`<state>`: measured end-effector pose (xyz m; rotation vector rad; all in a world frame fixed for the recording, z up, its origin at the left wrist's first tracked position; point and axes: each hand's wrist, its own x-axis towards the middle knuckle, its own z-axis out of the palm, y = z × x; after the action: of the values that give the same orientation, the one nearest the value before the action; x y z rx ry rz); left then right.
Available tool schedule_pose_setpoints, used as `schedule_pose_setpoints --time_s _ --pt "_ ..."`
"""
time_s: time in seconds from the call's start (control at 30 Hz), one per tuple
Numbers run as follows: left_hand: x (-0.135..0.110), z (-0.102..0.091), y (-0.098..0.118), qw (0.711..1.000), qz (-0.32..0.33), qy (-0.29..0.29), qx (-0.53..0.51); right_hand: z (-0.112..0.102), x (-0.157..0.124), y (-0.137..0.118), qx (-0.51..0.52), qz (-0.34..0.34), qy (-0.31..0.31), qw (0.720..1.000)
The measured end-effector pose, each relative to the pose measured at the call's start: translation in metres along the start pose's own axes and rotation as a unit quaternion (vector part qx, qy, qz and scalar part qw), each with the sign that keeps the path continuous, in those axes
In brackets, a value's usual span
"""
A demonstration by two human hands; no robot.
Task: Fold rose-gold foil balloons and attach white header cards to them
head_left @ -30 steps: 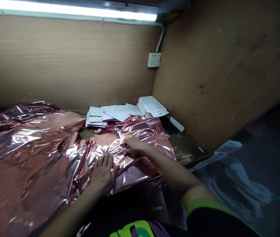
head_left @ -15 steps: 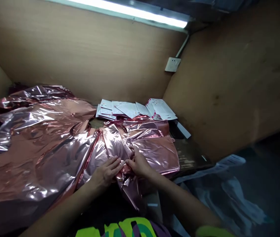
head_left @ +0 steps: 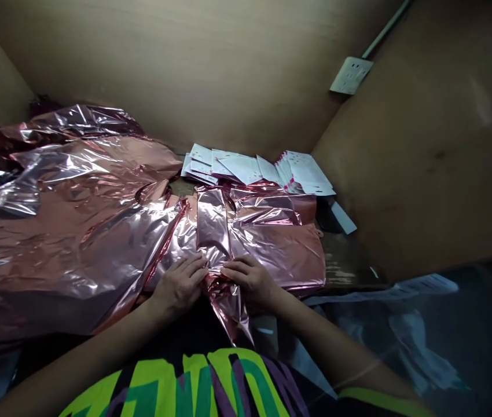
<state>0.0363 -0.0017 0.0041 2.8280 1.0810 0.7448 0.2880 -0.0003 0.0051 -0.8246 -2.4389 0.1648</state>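
Observation:
A flat, shiny rose-gold foil balloon lies creased in front of me, with a small tab on its right side. A narrow folded strip of it runs down between my hands, and a crumpled end hangs over the table's front edge. My left hand is closed on the left of this fold, fingers together on top of the foil. Close beside it, my right hand grips the right of the fold with bent fingers. Both thumbs are mostly hidden.
More rose-gold foil spreads across the left side. White printed cards lie in overlapping stacks at the back, by a dark object with a white strip. Wooden panels enclose the table, with a socket on them. Clear plastic hangs at right.
My view has tipped downward. The slanted foil between my hands now lies as a straighter, flatter strip. My right hand has come down from the foil's surface to the front fold.

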Motion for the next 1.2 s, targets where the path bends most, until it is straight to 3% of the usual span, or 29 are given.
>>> schedule_pose_setpoints --time_s 0.1,0.17,0.27,0.33,0.37,0.43,0.5,0.57,0.63,0.8,1.03,1.1,1.2 --pt "0.0 -0.001 0.0 0.998 -0.047 0.003 -0.053 -0.002 0.001 -0.001 0.043 0.036 -0.024 0.998" --pt "0.003 0.0 0.002 0.989 -0.112 0.016 -0.094 -0.003 0.007 -0.002 0.07 0.141 -0.036 0.987" --pt "0.009 0.002 0.006 0.973 -0.208 0.02 -0.094 -0.006 0.027 -0.005 0.076 0.341 -0.099 0.932" --pt "0.011 0.004 0.009 0.969 -0.236 0.019 -0.069 -0.007 0.04 -0.007 0.042 0.416 -0.13 0.899" --pt "0.011 0.005 0.01 0.968 -0.242 0.02 -0.059 -0.008 0.045 -0.009 0.005 0.429 -0.113 0.896" --pt "0.011 0.005 0.011 0.968 -0.246 0.023 -0.044 -0.009 0.046 -0.013 -0.078 0.384 -0.026 0.92" --pt "0.01 0.005 0.011 0.969 -0.242 0.023 -0.035 -0.007 0.039 -0.018 -0.109 0.24 0.016 0.964" --pt "0.009 0.003 0.011 0.972 -0.232 0.014 -0.033 0.001 0.025 -0.022 -0.088 0.078 -0.033 0.992" --pt "0.009 0.001 0.009 0.974 -0.221 -0.004 -0.04 0.013 0.008 -0.027 -0.086 0.001 -0.084 0.993" --pt "0.007 -0.003 0.01 0.974 -0.219 -0.045 -0.045 0.039 -0.017 -0.036 -0.153 0.037 -0.053 0.986" --pt "-0.008 -0.011 0.011 0.971 -0.223 -0.07 -0.056 0.036 -0.019 -0.034 -0.14 -0.002 -0.008 0.99" --pt "-0.014 -0.018 0.008 0.975 -0.195 -0.075 -0.074 0.032 -0.021 -0.032 -0.12 -0.011 0.006 0.993" --pt "-0.015 -0.024 -0.004 0.989 -0.069 -0.099 -0.085 0.025 -0.023 -0.032 -0.089 -0.032 0.015 0.995"
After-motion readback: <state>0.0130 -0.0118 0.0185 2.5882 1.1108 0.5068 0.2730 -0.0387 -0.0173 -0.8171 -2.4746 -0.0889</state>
